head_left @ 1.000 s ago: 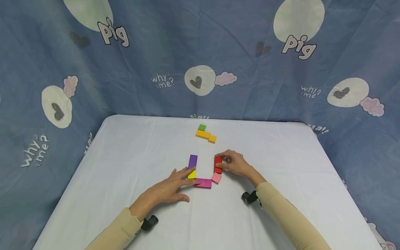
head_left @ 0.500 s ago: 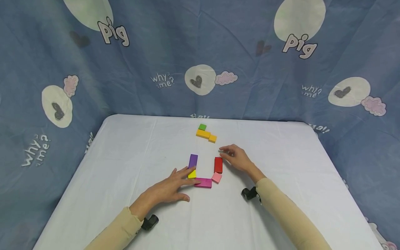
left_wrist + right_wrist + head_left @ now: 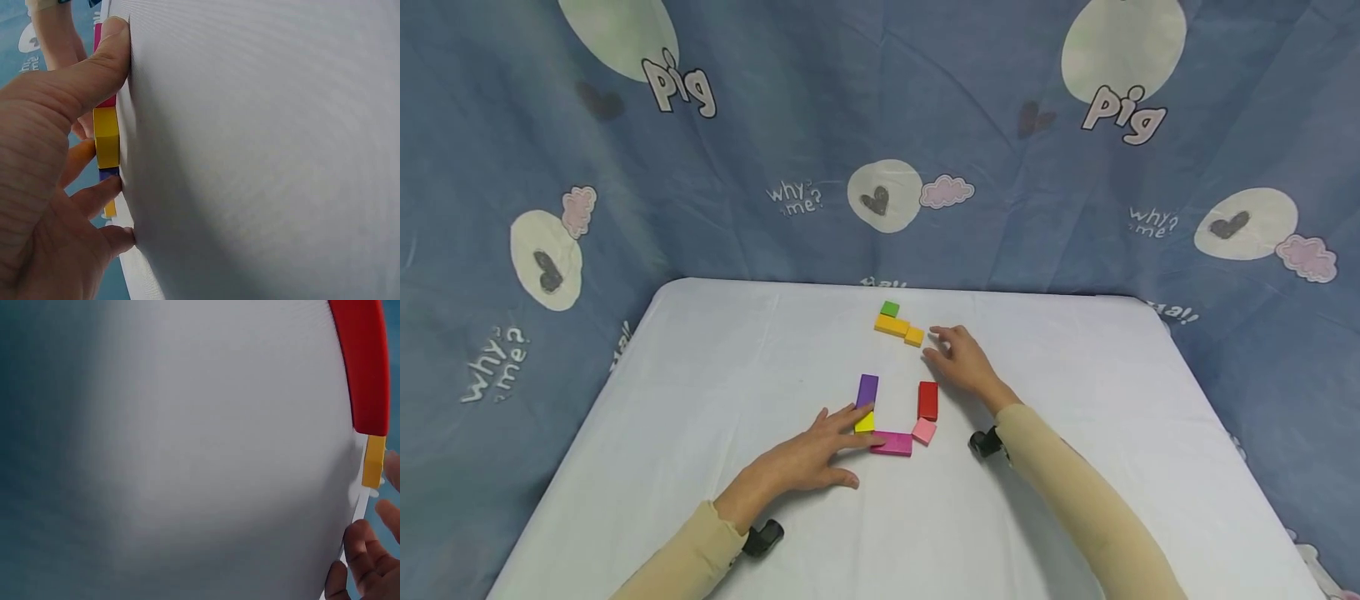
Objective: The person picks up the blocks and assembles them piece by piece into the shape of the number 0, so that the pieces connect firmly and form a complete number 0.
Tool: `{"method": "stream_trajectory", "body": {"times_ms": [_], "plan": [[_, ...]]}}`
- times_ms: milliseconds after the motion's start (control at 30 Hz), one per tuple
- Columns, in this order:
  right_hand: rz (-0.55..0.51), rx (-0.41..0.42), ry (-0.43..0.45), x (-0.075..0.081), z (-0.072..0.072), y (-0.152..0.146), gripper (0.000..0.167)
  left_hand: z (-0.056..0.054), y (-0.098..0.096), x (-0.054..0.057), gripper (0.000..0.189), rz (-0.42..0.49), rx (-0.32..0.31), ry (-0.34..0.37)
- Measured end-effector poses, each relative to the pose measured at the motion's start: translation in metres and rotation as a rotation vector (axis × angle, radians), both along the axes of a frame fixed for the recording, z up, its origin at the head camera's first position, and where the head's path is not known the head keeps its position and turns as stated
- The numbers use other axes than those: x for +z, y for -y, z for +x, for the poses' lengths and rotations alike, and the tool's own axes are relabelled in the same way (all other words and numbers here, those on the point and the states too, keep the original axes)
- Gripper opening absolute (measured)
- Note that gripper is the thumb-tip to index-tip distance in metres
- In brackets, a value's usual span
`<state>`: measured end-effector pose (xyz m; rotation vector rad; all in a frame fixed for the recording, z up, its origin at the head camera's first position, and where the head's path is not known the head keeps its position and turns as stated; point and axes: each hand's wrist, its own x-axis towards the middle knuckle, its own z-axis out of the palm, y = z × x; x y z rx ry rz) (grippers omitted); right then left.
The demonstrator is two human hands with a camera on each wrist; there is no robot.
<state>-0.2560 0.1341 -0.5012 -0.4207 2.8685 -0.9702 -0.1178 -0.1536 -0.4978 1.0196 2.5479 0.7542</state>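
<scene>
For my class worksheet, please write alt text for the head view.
A person's left hand lies partly over a yellow block and a magenta block on a white table; the right hand, holding nothing, is beside a small orange block.

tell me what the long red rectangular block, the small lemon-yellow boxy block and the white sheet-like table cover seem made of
Long red rectangular block: probably painted wood or plastic, smooth; even colour, no visible grain.
Small lemon-yellow boxy block: likely similar, smooth; flat, evenly coloured faces, material equally open.
White sheet-like table cover: seemingly fabric, matte; faint creases, no glossy highlights.
</scene>
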Motion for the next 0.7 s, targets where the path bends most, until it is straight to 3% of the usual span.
{"method": "stream_trajectory", "body": {"times_ms": [267,700], "plan": [[0.07,0.01,0.01,0.004,-0.009,0.012,0.057,-0.001,0.0,0.001,0.069,-0.006,0.002,-0.008],[0.05,0.003,0.031,0.005,-0.017,0.023,0.045,0.0,-0.001,0.001,0.069,-0.02,0.013,0.014]]}}
